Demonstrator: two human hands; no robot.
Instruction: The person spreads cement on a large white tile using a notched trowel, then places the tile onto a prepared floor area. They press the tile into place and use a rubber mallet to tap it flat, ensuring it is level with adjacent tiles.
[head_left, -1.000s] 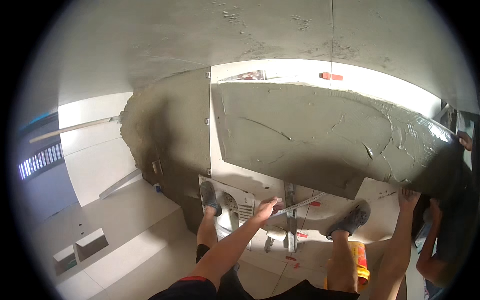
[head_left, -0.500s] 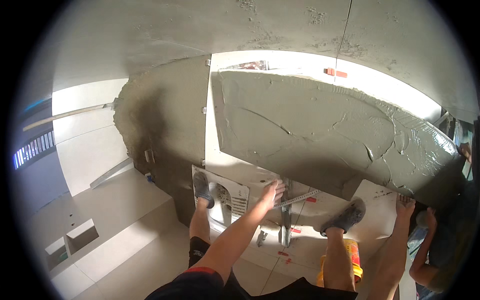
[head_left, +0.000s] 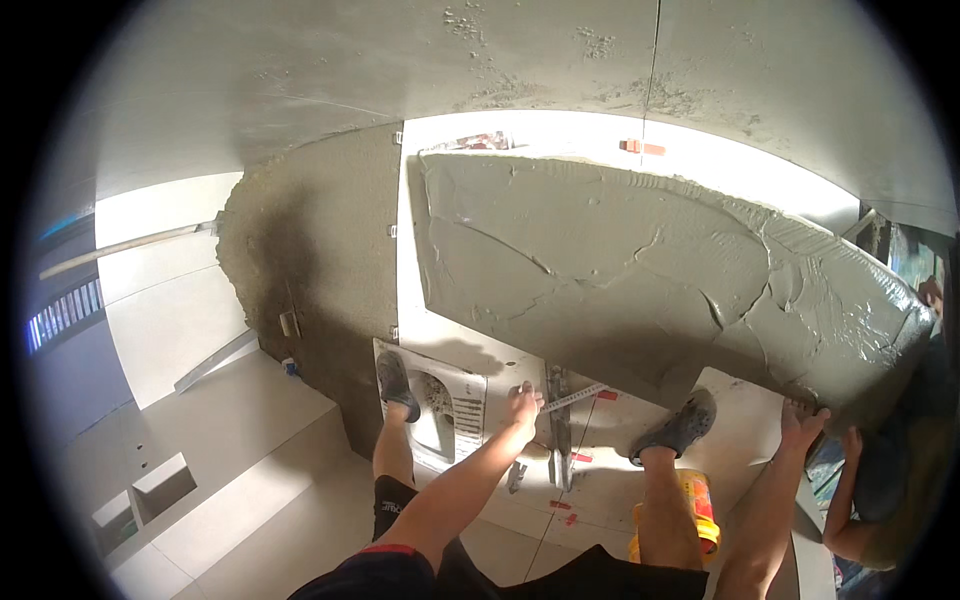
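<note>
A large tile slab [head_left: 600, 250] spread with wet grey adhesive stretches across the middle and right. My right hand [head_left: 800, 425] is at its near edge toward the right end, fingers curled at the edge. My left hand [head_left: 525, 402] hangs apart from the slab with its fingers out and nothing visible in them. Beside it lie a graduated measuring strip [head_left: 575, 398] and a narrow grey metal bar [head_left: 560, 435]. At the far right, a co-worker's hand [head_left: 852, 440] is near the slab's end; another hand [head_left: 934, 295] shows higher up, partly cut off.
My dark clogs [head_left: 395, 380] stand apart, one on a white ridged panel with an oval hollow, resembling a squat toilet [head_left: 465, 395]. A yellow bucket [head_left: 705, 530] is behind my right leg. Red levelling wedges [head_left: 640, 147] mark tile joints. Rough mortar [head_left: 330, 240] lies left; a box-like ledge [head_left: 230, 440] stands lower left.
My left hand has drawn slightly back and left. The whole view has shifted a little. My right hand stays at the slab's near edge, and the co-worker's near hand has moved slightly.
</note>
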